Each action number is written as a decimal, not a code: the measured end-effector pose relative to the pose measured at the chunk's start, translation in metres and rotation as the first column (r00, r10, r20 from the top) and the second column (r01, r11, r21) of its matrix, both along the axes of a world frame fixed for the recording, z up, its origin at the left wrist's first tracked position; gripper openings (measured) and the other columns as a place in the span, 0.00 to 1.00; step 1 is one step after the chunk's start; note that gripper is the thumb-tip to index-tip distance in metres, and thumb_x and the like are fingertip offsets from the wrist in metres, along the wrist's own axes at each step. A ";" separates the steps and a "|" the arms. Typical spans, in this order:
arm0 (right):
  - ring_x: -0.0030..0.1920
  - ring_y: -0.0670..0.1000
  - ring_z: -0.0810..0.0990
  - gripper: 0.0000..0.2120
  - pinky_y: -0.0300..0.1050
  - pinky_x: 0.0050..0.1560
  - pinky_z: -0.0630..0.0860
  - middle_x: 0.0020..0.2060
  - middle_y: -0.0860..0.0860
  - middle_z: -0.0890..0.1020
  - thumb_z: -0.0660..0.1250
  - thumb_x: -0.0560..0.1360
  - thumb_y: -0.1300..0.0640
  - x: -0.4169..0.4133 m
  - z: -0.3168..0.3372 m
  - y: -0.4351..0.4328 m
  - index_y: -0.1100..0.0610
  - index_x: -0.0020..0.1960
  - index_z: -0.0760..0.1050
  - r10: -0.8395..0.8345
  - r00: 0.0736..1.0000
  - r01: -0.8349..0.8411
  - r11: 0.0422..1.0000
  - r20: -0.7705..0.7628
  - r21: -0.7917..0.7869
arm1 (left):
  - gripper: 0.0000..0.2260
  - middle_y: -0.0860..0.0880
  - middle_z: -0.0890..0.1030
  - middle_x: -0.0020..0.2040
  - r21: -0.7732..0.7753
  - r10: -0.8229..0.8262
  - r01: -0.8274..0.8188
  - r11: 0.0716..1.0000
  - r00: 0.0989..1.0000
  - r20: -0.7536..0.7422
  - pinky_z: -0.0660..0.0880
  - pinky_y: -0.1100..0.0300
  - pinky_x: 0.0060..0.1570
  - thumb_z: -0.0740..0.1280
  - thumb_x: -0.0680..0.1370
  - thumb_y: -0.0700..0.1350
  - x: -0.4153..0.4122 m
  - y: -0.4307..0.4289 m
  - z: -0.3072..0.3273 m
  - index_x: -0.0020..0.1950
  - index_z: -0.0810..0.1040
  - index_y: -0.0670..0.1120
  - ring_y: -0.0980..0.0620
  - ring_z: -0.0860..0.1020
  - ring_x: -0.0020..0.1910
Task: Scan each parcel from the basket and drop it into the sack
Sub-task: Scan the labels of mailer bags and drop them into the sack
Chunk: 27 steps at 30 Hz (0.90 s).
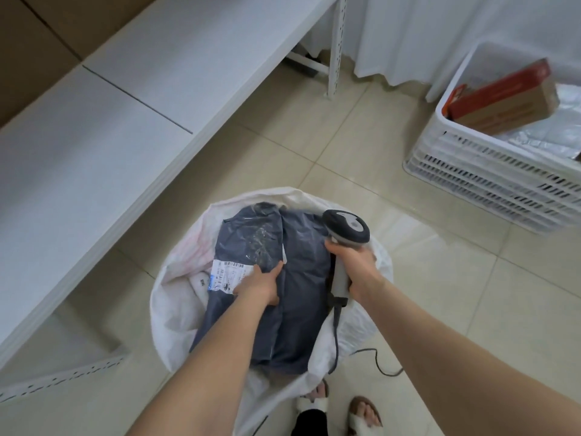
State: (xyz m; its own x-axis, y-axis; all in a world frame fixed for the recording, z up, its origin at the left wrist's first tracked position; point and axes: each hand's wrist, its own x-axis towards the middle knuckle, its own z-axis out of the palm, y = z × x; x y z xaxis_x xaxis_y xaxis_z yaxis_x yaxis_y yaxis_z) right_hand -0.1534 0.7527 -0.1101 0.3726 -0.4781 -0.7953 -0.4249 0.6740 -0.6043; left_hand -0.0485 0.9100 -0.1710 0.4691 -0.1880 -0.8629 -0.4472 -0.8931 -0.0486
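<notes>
Step in hand: the drop. The grey plastic mailer parcel (pixel 298 309) already lies across the mouth of the white woven sack (pixel 176 278), its near end overlapping the rim, so I judge the scan done and the release due.
Left hand: the left hand (pixel 257 286) rests palm down on the parcel, just beside the white printed shipping label (pixel 228 275), thumb stretched along a fold. Whether the fingers curl under an edge or only press I cannot tell.
Right hand: the right hand (pixel 355 262) is wrapped round the handle of the grey handheld barcode scanner (pixel 345 226), head up, over the sack's right rim; its dark cable (pixel 377 363) trails to the floor.
Next move: let the parcel slide fully inside, then reach right for the white slotted plastic basket (pixel 471 171), well apart from the sack. It calls for a free left hand and the scanner kept clear of the sack.
Left to do: a red-and-brown cardboard box (pixel 503 99) and a silver foil bag (pixel 547 136) sit in the basket.
Surface: glossy beige floor tiles (pixel 440 294) — slippery-looking, in my judgement.
Room: a white metal shelving unit (pixel 125 105) on the left, a white curtain (pixel 440 26) behind the basket.
</notes>
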 end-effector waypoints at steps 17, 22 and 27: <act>0.47 0.56 0.81 0.08 0.53 0.46 0.82 0.46 0.58 0.81 0.71 0.75 0.57 0.088 0.037 -0.018 0.58 0.52 0.76 0.185 0.957 -0.209 0.974 0.226 0.086 | 0.35 0.41 0.53 0.78 -0.379 0.424 -0.257 0.889 0.776 0.467 0.73 0.47 0.59 0.61 0.78 0.36 0.131 -0.029 0.068 0.78 0.45 0.51 0.36 0.70 0.67; 0.52 0.59 0.83 0.09 0.57 0.57 0.79 0.50 0.58 0.85 0.73 0.73 0.59 0.091 -0.014 0.003 0.58 0.53 0.80 0.320 0.922 -0.351 0.929 0.220 0.121 | 0.18 0.43 0.79 0.48 -0.567 0.602 -0.407 0.716 0.772 0.206 0.74 0.60 0.29 0.64 0.79 0.44 0.139 -0.040 0.029 0.69 0.71 0.53 0.45 0.80 0.35; 0.44 0.54 0.81 0.07 0.51 0.50 0.79 0.46 0.58 0.84 0.74 0.72 0.63 0.099 -0.049 0.026 0.58 0.49 0.80 0.269 0.940 -0.287 0.956 0.207 0.062 | 0.10 0.48 0.79 0.49 -0.868 0.800 -0.182 0.462 0.509 0.319 0.75 0.57 0.48 0.57 0.80 0.40 0.166 -0.057 0.070 0.50 0.78 0.47 0.50 0.77 0.45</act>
